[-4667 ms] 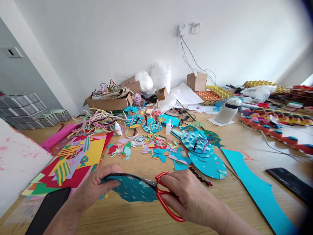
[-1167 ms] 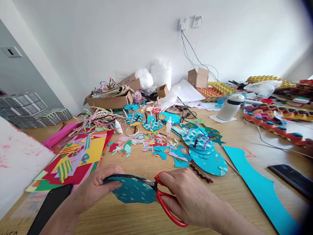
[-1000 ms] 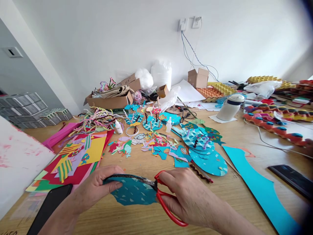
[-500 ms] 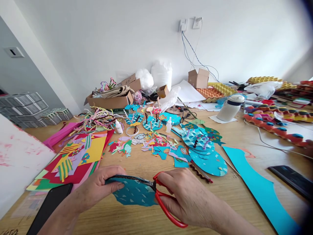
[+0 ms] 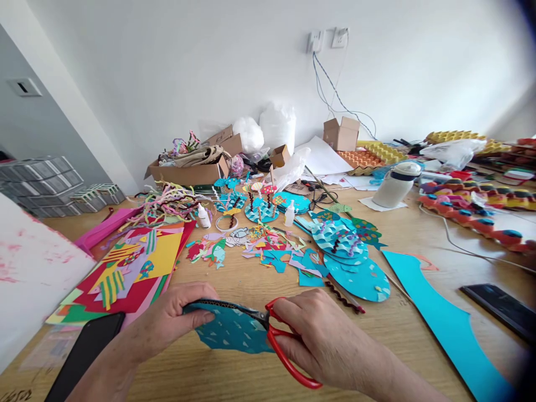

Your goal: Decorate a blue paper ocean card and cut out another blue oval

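Low over the front of the table, my left hand pinches the left end of a blue piece of cardboard marked with pale flecks; its dark corrugated edge faces up. My right hand is closed round the red handles of a pair of scissors. The pivot sits at the cardboard's right end, and the blades run along its upper edge, partly hidden there. Beyond my hands lie blue paper scraps and a speckled blue disc.
Coloured paper sheets and a black phone lie left. A curved blue paper strip and a dark phone lie right. Small glue bottles, paper fish and a white jug stand or lie farther back.
My right hand and the scissors sit very slightly farther right in view. Both hands keep their holds, and the table's contents look the same.
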The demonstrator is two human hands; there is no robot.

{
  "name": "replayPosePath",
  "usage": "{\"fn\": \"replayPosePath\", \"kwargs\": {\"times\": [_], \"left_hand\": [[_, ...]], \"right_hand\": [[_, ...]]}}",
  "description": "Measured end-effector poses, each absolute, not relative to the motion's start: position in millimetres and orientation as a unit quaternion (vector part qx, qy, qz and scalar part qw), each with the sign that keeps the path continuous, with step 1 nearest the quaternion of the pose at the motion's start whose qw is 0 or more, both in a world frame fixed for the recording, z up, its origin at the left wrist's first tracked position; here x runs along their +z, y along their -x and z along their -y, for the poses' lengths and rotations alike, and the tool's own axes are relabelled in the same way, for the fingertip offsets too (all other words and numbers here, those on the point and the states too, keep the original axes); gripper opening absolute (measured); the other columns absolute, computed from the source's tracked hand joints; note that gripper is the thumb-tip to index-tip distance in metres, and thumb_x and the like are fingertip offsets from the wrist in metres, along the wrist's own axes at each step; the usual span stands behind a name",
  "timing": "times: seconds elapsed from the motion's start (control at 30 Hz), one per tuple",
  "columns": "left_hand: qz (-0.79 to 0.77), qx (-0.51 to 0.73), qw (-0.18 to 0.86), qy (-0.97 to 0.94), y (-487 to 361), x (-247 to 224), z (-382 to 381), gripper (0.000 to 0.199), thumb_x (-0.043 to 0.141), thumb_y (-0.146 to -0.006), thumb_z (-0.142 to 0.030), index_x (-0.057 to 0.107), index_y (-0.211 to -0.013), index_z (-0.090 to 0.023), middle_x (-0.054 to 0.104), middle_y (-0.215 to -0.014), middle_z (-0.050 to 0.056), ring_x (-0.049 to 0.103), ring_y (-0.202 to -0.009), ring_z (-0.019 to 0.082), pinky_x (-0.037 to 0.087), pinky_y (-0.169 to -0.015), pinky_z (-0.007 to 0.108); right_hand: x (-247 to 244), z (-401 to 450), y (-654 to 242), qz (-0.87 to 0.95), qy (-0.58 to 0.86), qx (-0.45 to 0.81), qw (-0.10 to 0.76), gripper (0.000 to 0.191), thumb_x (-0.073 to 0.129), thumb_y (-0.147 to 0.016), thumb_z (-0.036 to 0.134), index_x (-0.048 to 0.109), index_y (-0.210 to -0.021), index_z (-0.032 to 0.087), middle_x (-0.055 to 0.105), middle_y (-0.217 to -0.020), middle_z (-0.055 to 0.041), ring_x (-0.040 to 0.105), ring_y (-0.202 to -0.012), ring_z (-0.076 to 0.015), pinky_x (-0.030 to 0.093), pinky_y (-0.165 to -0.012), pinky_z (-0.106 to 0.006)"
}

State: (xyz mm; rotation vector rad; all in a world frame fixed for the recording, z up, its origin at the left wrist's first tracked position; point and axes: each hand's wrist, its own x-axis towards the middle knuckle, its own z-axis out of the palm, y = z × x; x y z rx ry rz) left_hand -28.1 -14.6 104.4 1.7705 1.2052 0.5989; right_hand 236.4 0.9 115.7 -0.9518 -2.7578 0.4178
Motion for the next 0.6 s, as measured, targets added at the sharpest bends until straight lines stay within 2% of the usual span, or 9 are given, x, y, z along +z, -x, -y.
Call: {"fn": "replayPosePath", "kwargs": {"times": [0.23,0.6], "left_hand": [[-0.485,0.231,0.45,-0.713,30,108,16,0.017,0.055,-0.08,-0.032,0.064,-0.085,-0.019,0.061,-0.085,0.002,0.056,-0.082,0.018,0.043,-0.068,0.023],[-0.501,0.207,0.418,-0.728,27,119,21,0.02,0.054,-0.079,-0.033,0.066,-0.089,-0.021,0.063,-0.086,0.002,0.057,-0.083,0.019,0.045,-0.07,0.023]], "right_hand": [[115,-1,-237,0.936,0.317,0.123,0.093,0.018,0.04,-0.085,0.029,0.045,-0.071,0.02,0.057,-0.063,-0.0004,0.045,-0.054,-0.012,0.022,-0.052,-0.026],[114,2,-235,0.92,0.34,0.163,0.106,0.009,0.046,-0.08,0.029,0.046,-0.076,0.02,0.057,-0.067,0.0008,0.047,-0.057,-0.0126,0.021,-0.053,-0.026]]}}
